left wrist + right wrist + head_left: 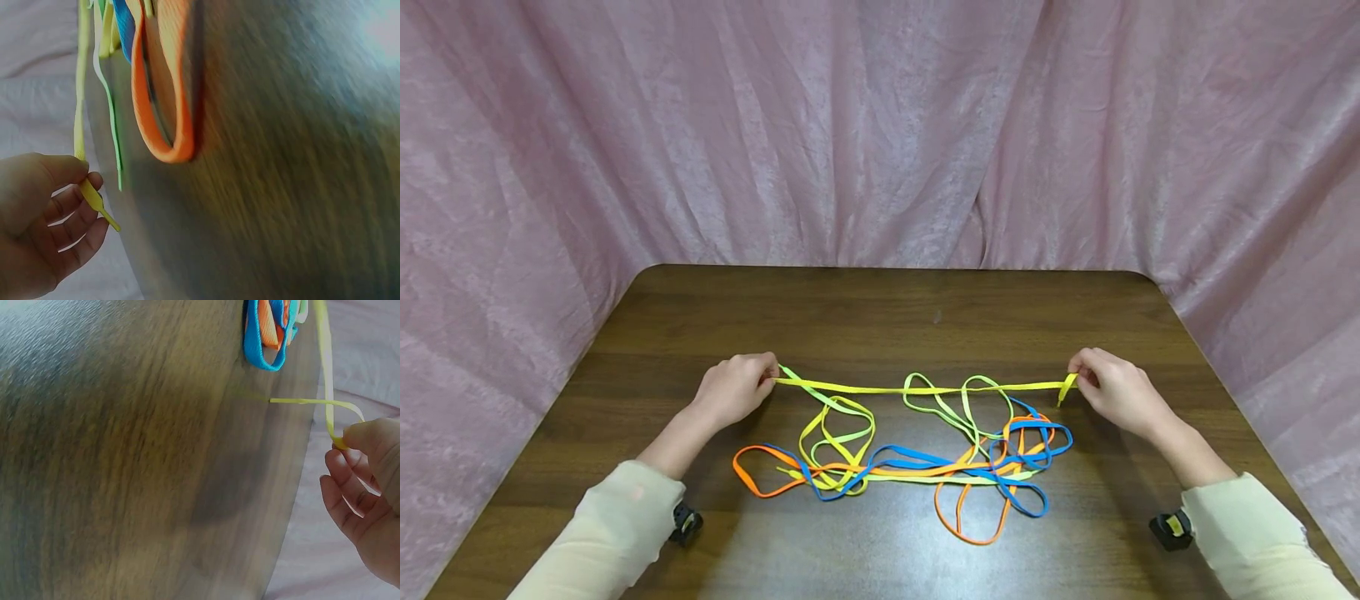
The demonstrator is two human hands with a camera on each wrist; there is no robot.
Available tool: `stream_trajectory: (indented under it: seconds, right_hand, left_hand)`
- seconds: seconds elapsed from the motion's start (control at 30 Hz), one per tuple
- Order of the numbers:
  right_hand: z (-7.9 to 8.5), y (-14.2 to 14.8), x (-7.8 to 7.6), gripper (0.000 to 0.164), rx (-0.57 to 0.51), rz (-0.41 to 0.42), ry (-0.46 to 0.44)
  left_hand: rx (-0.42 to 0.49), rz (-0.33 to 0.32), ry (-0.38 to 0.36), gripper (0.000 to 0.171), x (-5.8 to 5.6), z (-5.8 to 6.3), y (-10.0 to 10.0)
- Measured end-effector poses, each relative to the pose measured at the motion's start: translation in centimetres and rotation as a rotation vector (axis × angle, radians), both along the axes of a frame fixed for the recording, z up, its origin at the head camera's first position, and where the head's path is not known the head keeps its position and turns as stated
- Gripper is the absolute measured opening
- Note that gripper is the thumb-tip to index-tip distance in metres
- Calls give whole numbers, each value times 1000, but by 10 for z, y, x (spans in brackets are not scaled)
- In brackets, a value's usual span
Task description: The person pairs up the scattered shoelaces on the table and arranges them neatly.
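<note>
A flat yellow shoelace (865,389) is stretched nearly straight from side to side, over the far part of a pile of laces. My left hand (739,388) pinches it near one end between thumb and index finger; the tip (111,221) pokes out past the fingers in the left wrist view. At the other side my right hand (1117,390) pinches the same lace, and a short loose tail (306,400) hangs off there. Beneath and nearer lie an orange lace (752,479), a blue lace (910,454) and a green lace (966,429), looped over each other.
The laces lie on a brown wooden table (820,317) with rounded far corners. Pink curtains (865,133) hang behind it and at both sides. A small black device (685,525) sits by the left sleeve, another black device (1171,530) by the right sleeve.
</note>
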State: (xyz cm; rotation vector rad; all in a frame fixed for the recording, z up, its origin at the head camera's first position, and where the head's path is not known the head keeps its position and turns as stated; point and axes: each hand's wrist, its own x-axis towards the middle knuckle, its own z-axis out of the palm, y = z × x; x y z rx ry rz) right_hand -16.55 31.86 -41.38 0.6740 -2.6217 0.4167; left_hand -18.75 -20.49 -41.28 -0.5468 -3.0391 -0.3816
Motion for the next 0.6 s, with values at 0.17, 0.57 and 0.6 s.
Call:
stream_trajectory:
  seconds: [0.17, 0.57, 0.6]
  right_hand:
    - [-1, 6, 1, 27, -5, -10, -16]
    - [-3, 17, 2, 28, 26, 10, -6]
    - [-4, 18, 2, 27, 32, 12, -3]
  left_hand:
    - [-3, 28, -22, 5, -1, -2, -12]
    - [27, 70, -30, 5, 1, -4, -39]
    - [26, 74, -26, 4, 1, -4, -42]
